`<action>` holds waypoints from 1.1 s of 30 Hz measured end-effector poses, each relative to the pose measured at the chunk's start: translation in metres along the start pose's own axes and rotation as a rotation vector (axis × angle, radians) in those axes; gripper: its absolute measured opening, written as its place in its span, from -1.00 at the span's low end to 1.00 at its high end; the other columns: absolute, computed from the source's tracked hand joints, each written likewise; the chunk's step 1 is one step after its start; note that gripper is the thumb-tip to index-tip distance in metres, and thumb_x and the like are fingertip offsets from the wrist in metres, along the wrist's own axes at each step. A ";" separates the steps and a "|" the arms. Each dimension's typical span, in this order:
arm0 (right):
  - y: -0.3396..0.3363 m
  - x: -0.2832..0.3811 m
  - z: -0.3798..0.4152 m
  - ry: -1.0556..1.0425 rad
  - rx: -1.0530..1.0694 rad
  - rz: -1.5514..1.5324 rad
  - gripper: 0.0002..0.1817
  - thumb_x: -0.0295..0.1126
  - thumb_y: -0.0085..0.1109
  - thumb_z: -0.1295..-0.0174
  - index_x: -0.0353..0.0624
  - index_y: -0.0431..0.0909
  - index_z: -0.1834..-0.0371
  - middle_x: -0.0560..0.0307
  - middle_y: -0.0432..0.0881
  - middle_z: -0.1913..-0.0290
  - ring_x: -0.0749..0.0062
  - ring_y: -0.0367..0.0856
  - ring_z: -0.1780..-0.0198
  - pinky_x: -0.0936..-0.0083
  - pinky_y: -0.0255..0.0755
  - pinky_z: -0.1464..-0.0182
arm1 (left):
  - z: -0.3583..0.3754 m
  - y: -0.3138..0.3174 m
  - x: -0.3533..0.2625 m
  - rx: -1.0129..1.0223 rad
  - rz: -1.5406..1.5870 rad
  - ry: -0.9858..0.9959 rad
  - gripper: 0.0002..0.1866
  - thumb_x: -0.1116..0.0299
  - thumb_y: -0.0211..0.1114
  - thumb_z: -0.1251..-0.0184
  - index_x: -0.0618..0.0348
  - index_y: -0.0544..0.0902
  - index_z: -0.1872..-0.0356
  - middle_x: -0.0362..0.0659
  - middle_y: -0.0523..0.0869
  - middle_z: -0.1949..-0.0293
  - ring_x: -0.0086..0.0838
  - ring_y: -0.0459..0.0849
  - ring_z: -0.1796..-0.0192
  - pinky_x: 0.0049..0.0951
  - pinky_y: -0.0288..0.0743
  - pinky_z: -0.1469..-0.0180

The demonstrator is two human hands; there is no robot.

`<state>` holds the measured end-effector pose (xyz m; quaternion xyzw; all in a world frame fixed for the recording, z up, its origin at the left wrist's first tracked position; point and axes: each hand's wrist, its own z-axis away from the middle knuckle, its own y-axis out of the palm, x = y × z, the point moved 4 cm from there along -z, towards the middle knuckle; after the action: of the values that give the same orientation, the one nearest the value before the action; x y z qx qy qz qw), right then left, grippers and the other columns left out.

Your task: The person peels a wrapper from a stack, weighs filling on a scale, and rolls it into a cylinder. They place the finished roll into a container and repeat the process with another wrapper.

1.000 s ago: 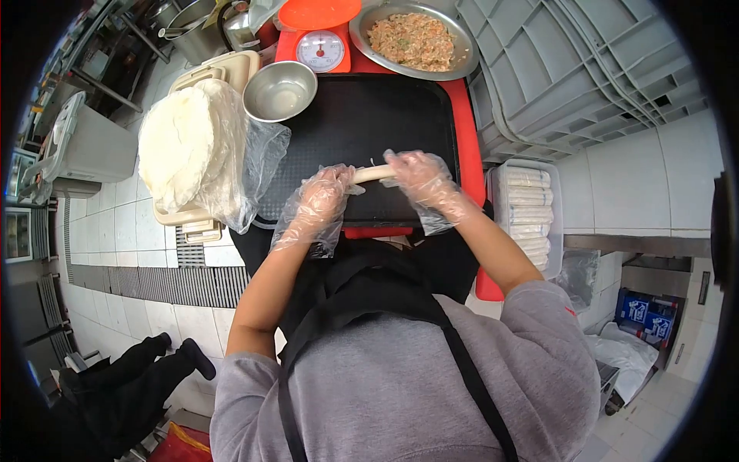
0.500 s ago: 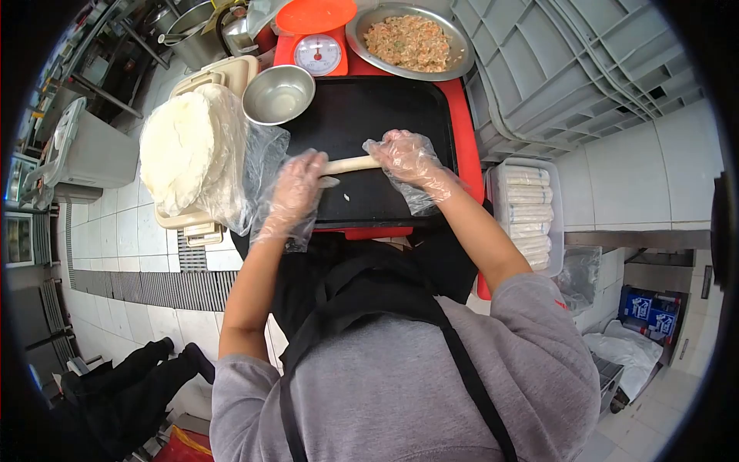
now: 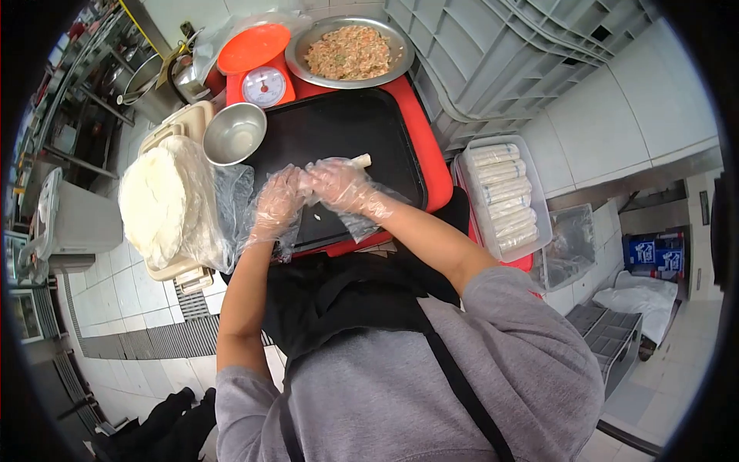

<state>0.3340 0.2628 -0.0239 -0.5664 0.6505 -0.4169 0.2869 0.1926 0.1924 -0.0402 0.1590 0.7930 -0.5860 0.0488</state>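
Both hands wear clear loose plastic gloves over a black tray (image 3: 339, 123). A pale, uncooked spring roll (image 3: 361, 161) is mostly hidden under my fingers, with its right end sticking out. My right hand (image 3: 339, 185) is closed around the roll's middle. Close beside it, my left hand (image 3: 279, 202) is curled at the left end, its fingertips nearly touching the right hand. Small white scraps lie on the tray below. Left of the hands, a stack of thin round wrappers (image 3: 158, 202) rests in plastic film.
A steel bowl (image 3: 235, 133) sits at the tray's left corner. Behind are an orange-red scale (image 3: 263, 86) and a basin of chopped filling (image 3: 350, 54). At right, a plastic box (image 3: 504, 196) holds several wrapped rolls beside grey crates (image 3: 500, 61). Another person's legs (image 3: 165, 427) show lower left.
My right hand has slid left along the spring roll towards my left hand, uncovering the right end. The whole view has shifted and tilted.
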 end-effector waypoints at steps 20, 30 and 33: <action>-0.034 -0.117 0.021 0.461 0.169 -0.040 -0.59 -0.19 0.13 -0.14 -0.04 0.50 -0.06 0.09 0.60 0.02 0.15 0.54 -0.05 0.20 0.45 -0.05 | -0.024 0.012 0.042 -0.594 0.546 -0.682 -0.59 0.40 0.38 -0.12 0.25 0.57 -0.02 0.10 0.60 0.08 -0.16 0.66 0.17 -0.33 0.55 0.08; -0.017 -0.056 0.029 0.511 0.278 -0.028 -0.35 0.00 0.13 -0.18 -0.10 0.32 -0.28 -0.22 0.26 -0.32 -0.21 0.22 -0.31 -0.07 0.06 -0.32 | -0.016 -0.004 0.001 -0.042 0.079 -0.303 -0.51 0.28 0.30 -0.17 0.21 0.48 -0.13 0.13 0.41 -0.21 0.05 0.36 -0.25 -0.07 0.24 -0.29; -0.019 -0.059 0.018 0.526 0.293 -0.039 -0.34 0.00 0.15 -0.16 -0.09 0.33 -0.28 -0.20 0.26 -0.32 -0.20 0.19 -0.34 -0.06 0.08 -0.31 | -0.023 -0.004 0.008 0.043 0.105 -0.332 -0.48 0.31 0.28 -0.16 0.18 0.44 -0.17 0.12 0.37 -0.25 0.09 0.30 -0.28 -0.03 0.18 -0.33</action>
<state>0.3705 0.3167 -0.0219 -0.4040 0.6244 -0.6441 0.1789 0.1865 0.2141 -0.0315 0.1023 0.7521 -0.6176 0.2062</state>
